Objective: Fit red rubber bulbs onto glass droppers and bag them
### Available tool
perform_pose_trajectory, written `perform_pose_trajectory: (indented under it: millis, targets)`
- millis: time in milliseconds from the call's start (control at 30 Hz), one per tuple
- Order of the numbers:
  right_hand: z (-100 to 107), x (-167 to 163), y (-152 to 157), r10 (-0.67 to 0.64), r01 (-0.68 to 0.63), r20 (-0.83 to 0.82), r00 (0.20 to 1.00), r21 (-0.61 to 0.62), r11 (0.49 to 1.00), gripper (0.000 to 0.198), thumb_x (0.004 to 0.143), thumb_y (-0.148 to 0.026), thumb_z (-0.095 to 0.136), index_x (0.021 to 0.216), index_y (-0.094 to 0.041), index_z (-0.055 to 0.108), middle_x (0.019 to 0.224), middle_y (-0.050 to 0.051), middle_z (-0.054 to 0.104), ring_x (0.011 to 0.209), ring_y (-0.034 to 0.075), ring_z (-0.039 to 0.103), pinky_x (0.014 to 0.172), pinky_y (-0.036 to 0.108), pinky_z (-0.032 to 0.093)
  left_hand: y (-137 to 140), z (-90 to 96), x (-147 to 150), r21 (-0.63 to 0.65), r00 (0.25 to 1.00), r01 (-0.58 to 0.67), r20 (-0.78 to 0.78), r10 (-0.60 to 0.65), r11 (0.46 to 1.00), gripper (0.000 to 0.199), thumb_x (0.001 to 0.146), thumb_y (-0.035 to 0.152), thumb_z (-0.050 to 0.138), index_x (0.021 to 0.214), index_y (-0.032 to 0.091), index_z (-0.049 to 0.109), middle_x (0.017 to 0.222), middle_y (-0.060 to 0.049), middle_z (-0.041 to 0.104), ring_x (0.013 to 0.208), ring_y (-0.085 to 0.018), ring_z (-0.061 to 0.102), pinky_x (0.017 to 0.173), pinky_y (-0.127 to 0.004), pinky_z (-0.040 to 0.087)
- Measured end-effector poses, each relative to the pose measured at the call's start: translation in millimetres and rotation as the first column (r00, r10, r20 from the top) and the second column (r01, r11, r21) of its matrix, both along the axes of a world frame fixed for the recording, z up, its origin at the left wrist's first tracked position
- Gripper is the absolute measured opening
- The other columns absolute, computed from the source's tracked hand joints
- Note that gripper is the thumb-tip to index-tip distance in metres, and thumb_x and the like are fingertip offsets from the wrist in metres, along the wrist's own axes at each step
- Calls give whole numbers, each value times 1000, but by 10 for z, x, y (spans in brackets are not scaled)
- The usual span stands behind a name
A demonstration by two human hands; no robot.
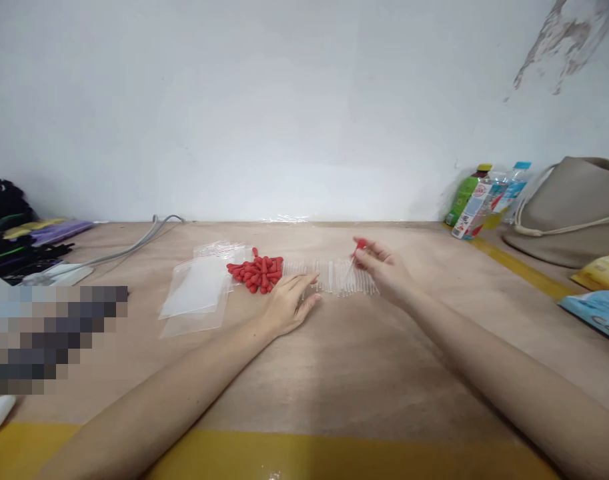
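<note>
My right hand [387, 272] pinches a dropper [360, 245] by its red rubber bulb, with a thin clear tube slanting down from it. Below lies a row of clear glass tubes [338, 277], side by side on the wooden table [314, 380]. My left hand [288, 303] rests palm down over the left part of that row, fingers stretched out and thumb apart, hiding some tubes. Just left of its fingers is a heap of loose red rubber bulbs [259, 272].
Clear zip bags [199, 287] lie left of the heap. A grey cable [134, 241] runs to a white power strip [59, 273] at far left. Bottles [467, 193], a drink carton [471, 212] and a grey-beige drawstring bag [569, 210] stand back right. Packets [597, 310] lie at the right edge.
</note>
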State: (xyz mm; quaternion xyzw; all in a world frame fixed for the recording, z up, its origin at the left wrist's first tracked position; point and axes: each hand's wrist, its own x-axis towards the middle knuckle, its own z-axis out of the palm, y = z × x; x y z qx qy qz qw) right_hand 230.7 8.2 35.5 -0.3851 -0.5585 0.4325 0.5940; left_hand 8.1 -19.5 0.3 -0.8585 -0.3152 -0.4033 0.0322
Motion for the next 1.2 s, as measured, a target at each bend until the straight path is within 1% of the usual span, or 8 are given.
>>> perform_pose_trajectory:
  millis: [100, 200, 333, 433, 667, 867, 1033, 1200]
  targets:
    - [135, 449, 217, -257, 260, 51, 965, -83, 962, 33, 67, -27, 61, 99, -18, 57, 66, -3, 55, 54, 8, 52, 55, 23, 45, -2, 15, 6, -22, 998, -55, -36, 54, 998, 34, 86, 32, 47, 116, 17, 51, 99, -8, 62, 96, -22, 55, 85, -38, 43]
    - [76, 913, 399, -431, 475, 327, 841, -64, 878, 31, 66, -21, 61, 96, -15, 57, 61, -2, 55, 50, 9, 50, 51, 22, 41, -7, 17, 19, -38, 995, -76, -71, 73, 996, 31, 86, 32, 46, 112, 17, 53, 97, -8, 62, 92, -21, 55, 83, -38, 42]
    - [-191, 1198, 534, -467, 604, 656, 593, 21, 797, 28, 66, -27, 63, 89, -14, 59, 66, 3, 61, 57, 13, 56, 53, 23, 41, -19, 27, 29, -51, 990, -99, -104, 94, 994, 30, 86, 33, 45, 108, 17, 56, 94, -8, 63, 90, -21, 55, 81, -37, 41]
    - [-332, 1180, 561, -434, 633, 756, 489, 34, 773, 30, 66, -32, 63, 90, -14, 60, 72, 5, 63, 62, 14, 57, 55, 23, 40, -31, 45, 31, -54, 987, -108, -123, 101, 993, 29, 86, 33, 45, 107, 16, 56, 92, -7, 63, 88, -21, 55, 79, -36, 41]
    - [-326, 1091, 499, -327, 560, 831, 450, 22, 828, 24, 72, -35, 56, 83, -15, 63, 73, 5, 64, 62, 14, 57, 56, 23, 38, -38, 60, 35, -56, 987, -103, -129, 95, 993, 27, 87, 33, 44, 104, 17, 57, 88, -6, 64, 87, -20, 55, 78, -36, 40]
    - [-111, 1032, 369, -304, 525, 897, 322, 99, 845, 24, 68, -40, 56, 62, -17, 59, 59, 2, 59, 56, 13, 52, 49, 22, 33, -31, 49, 30, -52, 987, -101, -134, 93, 994, 26, 87, 33, 44, 103, 18, 57, 88, -6, 64, 88, -20, 55, 79, -35, 40]
    - [18, 839, 245, -66, 423, 973, 221, -35, 906, 25, 62, -37, 57, 46, -18, 50, 42, -2, 44, 46, 12, 45, 45, 23, 28, -38, 57, 30, -59, 986, -104, -139, 95, 993, 24, 87, 32, 45, 100, 18, 58, 89, -6, 64, 87, -20, 55, 78, -35, 40]
    - [26, 711, 203, -18, 409, 984, 178, -57, 911, 21, 61, -32, 54, 46, -18, 53, 41, -1, 44, 48, 13, 48, 45, 23, 29, -40, 68, 33, -67, 982, -113, -161, 101, 991, 23, 87, 32, 45, 98, 18, 59, 90, -5, 64, 88, -20, 54, 79, -35, 39]
